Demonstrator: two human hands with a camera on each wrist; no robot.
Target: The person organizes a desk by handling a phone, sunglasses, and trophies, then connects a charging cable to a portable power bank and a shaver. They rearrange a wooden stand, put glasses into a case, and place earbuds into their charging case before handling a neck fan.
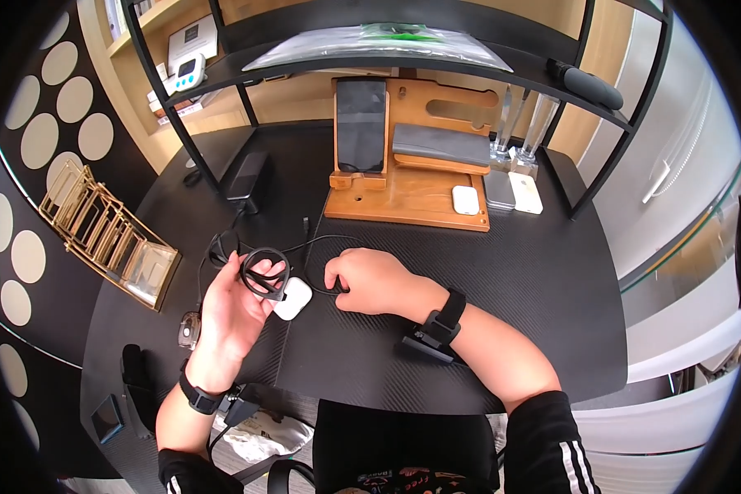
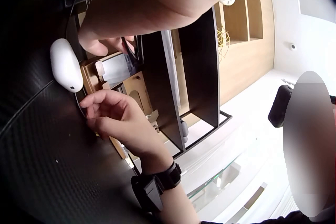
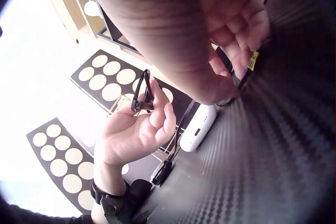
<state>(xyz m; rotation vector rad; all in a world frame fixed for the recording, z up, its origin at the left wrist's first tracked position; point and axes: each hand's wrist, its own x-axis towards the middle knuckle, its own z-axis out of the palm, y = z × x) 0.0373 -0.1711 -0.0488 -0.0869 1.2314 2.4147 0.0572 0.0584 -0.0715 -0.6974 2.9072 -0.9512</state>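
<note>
A looped black cable (image 1: pixel 265 273) hangs on my left hand (image 1: pixel 237 309), which is palm up and holds it between thumb and fingers; the loop (image 3: pixel 140 95) stands out above the fingers in the right wrist view. My right hand (image 1: pixel 379 281), fingers curled, pinches a thin black cable (image 1: pixel 325 291) low over the desk. A yellow tag (image 3: pixel 253 60) shows by its fingertips in the right wrist view. Between the hands a rounded white case (image 1: pixel 292 299) lies on the desk; it also appears in the left wrist view (image 2: pixel 66 65).
Behind the hands stand a wooden stand (image 1: pixel 403 212) with a phone (image 1: pixel 361 123), and a black box (image 1: pixel 249 177). A gold wire rack (image 1: pixel 111 235) is at left, with a small dark device (image 1: pixel 189 329) nearer me. A black shelf (image 1: pixel 305 64) spans the back.
</note>
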